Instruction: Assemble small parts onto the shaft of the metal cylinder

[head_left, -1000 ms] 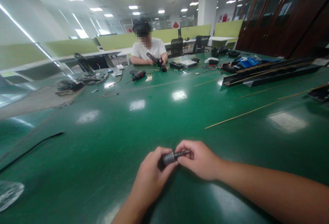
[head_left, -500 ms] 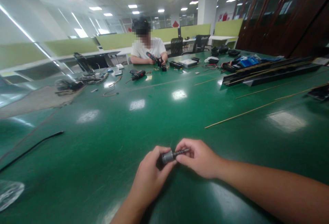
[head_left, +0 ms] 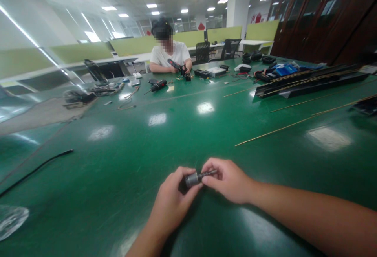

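Observation:
Near the front of the table, my left hand [head_left: 173, 196] is closed around a short grey metal cylinder [head_left: 192, 180], thumb and forefinger on its sides. A thin, dark, ridged shaft [head_left: 206, 174] sticks out of the cylinder toward the right. The fingers of my right hand [head_left: 225, 180] pinch this shaft, and its pale tip shows between them. Both hands are on the same piece, their fingertips close together. The cylinder's left end is dark and partly hidden in my left palm, so I cannot tell its exact kind.
A long brass-coloured rod [head_left: 273, 130] lies to the right, before black metal channels [head_left: 312, 82]. A black cable [head_left: 38, 170] and clear plastic [head_left: 13, 221] lie left. Across the green table [head_left: 126, 162] are a power drill [head_left: 158, 86] and a seated person [head_left: 170, 54] holding a tool.
Hardly anything differs. Both hands keep the same hold on the cylinder and its shaft, and the view has shifted very slightly.

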A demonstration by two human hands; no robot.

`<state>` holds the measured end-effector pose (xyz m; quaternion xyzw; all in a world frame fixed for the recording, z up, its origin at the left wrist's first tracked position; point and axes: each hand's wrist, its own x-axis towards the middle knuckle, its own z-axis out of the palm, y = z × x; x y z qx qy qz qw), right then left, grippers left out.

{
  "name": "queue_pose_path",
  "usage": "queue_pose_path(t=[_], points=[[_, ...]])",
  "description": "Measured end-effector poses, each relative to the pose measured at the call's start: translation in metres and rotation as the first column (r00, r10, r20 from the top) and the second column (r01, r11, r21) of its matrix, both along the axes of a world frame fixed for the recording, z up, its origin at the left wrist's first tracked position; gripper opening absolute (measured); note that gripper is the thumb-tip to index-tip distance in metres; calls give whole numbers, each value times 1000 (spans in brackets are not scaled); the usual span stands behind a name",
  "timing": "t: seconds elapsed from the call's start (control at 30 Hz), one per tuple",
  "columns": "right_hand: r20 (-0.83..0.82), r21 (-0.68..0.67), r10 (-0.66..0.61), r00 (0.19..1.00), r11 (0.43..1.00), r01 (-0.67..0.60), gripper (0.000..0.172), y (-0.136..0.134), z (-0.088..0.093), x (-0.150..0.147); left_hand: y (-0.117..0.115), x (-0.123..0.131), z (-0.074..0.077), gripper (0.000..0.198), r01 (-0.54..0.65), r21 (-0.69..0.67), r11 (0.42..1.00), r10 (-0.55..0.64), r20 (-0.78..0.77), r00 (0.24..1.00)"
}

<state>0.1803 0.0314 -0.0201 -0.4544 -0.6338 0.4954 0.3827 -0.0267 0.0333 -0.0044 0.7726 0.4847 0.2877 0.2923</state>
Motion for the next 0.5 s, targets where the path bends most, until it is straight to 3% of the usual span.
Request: queue_pose_path(t=[0.5], points=[[24,23,15,1000,1000,-16,10,-1,1,0,-1,1,0,19,23,-28,999,-24,-42,999]])
